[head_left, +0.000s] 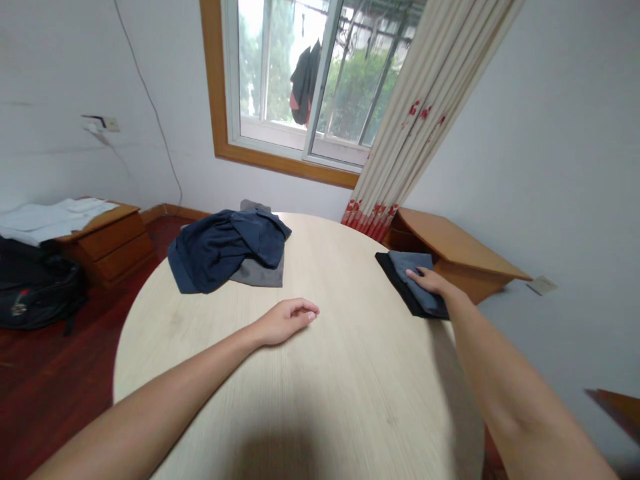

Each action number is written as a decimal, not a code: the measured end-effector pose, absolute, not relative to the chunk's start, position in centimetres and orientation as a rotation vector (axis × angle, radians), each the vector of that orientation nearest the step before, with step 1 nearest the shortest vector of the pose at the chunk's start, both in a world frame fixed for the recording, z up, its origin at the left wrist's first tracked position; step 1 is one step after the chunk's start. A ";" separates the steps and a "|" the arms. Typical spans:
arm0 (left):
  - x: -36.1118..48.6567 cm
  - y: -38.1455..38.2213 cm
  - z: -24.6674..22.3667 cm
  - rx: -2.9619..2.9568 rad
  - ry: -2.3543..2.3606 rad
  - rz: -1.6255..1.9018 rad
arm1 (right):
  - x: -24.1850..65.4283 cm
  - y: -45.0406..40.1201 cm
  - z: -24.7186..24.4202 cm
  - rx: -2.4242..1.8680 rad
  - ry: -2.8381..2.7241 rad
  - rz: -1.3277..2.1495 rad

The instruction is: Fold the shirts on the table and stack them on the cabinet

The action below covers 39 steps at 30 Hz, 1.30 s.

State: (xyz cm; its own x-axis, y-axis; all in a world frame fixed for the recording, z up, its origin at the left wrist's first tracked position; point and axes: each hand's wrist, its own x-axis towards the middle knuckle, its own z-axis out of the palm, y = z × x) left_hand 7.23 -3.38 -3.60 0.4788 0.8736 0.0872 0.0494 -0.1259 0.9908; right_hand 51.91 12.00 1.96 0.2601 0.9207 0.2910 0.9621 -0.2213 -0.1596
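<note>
My left hand (289, 321) rests on the round wooden table (345, 373), its fingers loosely curled, with a gap between thumb and fingers and nothing in it. At the table's right edge, my right hand (431, 281) lies on top of a folded grey-blue garment (407, 261), thumb and fingers apart. Under that garment is a folded black garment (400, 288). Across the table at the far left, a crumpled navy garment (215, 247) is heaped over a grey garment (267, 275). Neither hand touches that heap.
A wooden desk (450, 240) stands just beyond the right table edge, below a floral curtain (400, 133). The window (300, 80) is behind the table. On the left are a drawer cabinet (117, 240) with white cloth (60, 217) on it and a black backpack (35, 287).
</note>
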 end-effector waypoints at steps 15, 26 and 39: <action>7.3 -4.1 -2.5 1.888 0.925 0.789 | 43.2 7.4 0.2 -2.046 -1.860 -0.370; 5.7 -0.6 0.2 2.428 1.219 0.591 | 32.3 2.8 -4.2 -1.848 -2.218 0.116; -5.4 1.2 -0.2 1.687 2.476 1.216 | 34.2 2.4 -5.1 -1.724 -2.246 0.244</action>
